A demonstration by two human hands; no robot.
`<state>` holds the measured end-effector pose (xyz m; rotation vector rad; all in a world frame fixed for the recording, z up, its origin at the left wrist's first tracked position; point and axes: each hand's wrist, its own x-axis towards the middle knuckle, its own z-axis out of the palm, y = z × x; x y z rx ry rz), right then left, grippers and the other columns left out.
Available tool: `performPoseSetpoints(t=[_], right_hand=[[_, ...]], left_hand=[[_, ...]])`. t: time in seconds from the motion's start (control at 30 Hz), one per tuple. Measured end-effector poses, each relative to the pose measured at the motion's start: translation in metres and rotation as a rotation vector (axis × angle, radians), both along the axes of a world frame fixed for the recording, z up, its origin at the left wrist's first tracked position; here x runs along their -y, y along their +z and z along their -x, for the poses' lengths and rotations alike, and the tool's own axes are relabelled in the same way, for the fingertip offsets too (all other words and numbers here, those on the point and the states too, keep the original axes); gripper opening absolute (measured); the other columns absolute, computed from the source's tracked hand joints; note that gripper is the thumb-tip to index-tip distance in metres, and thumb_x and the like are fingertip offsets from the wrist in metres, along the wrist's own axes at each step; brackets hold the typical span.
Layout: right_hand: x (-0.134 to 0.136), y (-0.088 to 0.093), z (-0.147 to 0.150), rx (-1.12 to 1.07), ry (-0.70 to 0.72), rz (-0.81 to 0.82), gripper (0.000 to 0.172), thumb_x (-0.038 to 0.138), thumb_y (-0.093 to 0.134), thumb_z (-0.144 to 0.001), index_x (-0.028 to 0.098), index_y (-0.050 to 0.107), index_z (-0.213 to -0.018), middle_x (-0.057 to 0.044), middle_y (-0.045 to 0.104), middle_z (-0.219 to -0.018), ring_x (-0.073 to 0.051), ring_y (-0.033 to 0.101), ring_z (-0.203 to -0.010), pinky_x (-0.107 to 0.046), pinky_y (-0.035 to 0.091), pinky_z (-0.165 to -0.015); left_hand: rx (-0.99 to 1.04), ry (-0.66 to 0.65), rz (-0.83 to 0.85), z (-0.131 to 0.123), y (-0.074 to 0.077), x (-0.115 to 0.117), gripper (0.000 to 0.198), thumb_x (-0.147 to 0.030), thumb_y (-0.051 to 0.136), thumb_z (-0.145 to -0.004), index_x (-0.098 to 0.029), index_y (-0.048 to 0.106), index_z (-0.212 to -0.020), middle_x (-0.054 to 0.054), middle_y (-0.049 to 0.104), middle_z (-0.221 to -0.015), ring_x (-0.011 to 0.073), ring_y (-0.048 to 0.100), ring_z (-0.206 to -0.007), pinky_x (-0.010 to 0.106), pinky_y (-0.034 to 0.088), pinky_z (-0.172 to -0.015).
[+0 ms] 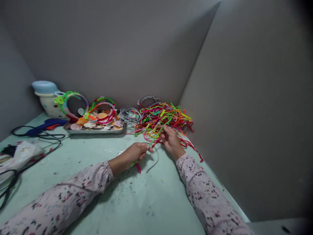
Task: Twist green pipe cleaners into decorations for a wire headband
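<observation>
My left hand (137, 153) is closed in a pinch around a partly wrapped wire, with green and red-pink fuzzy ends poking out below the palm. From its fingertips a green pipe cleaner (157, 136) runs up to my right hand (170, 140), which pinches it between thumb and fingers. A bare grey wire (155, 164) curves down from between my hands to just above the table. Right behind my right hand lies a tangled heap of coloured pipe cleaners (166, 114). What the left palm covers is hidden.
A metal tray (97, 132) of seashells with fuzzy headbands (107, 106) stands at the back, beside coiled grey wire (129, 115). Further left are a blue-lidded jar (47, 99), a blue-handled tool (46, 125), a black cable (18, 178) and a plastic bag (23, 155). Walls border the table.
</observation>
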<state>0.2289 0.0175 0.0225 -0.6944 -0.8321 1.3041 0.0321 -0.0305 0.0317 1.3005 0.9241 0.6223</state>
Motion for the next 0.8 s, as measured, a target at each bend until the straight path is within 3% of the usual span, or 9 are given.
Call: performPoseSetpoints(t=[0.37, 0.63, 0.8], right_hand=[[-0.007, -0.008, 0.006, -0.147, -0.101, 0.11, 0.022, 0.024, 0.076, -0.062, 0.019, 0.055, -0.066, 0.01, 0.051, -0.051, -0.003, 0.04, -0.04, -0.014, 0.032, -0.036], [-0.006, -0.007, -0.001, -0.13, -0.072, 0.099, 0.018, 0.022, 0.075, -0.065, 0.019, 0.058, -0.07, 0.007, 0.056, -0.055, -0.005, 0.048, -0.044, -0.015, 0.036, -0.038], [-0.007, -0.005, -0.004, -0.164, -0.161, 0.132, 0.019, 0.024, 0.073, -0.067, 0.02, 0.055, -0.069, 0.008, 0.055, -0.054, -0.005, 0.047, -0.042, -0.016, 0.036, -0.036]], left_hand=[[-0.035, -0.041, -0.092, -0.005, 0.006, 0.003, 0.042, -0.053, 0.057, -0.079, -0.012, 0.064, -0.087, -0.009, 0.033, -0.043, 0.0057, 0.024, -0.038, 0.022, 0.015, -0.043], [-0.079, -0.012, -0.083, -0.004, 0.002, 0.002, 0.041, -0.05, 0.053, -0.081, -0.011, 0.065, -0.085, -0.009, 0.033, -0.041, 0.0058, 0.023, -0.038, 0.022, 0.015, -0.042], [-0.08, -0.029, -0.063, -0.003, 0.001, 0.003, 0.037, -0.046, 0.052, -0.083, -0.011, 0.065, -0.085, -0.009, 0.032, -0.042, 0.0059, 0.021, -0.038, 0.023, 0.014, -0.042]])
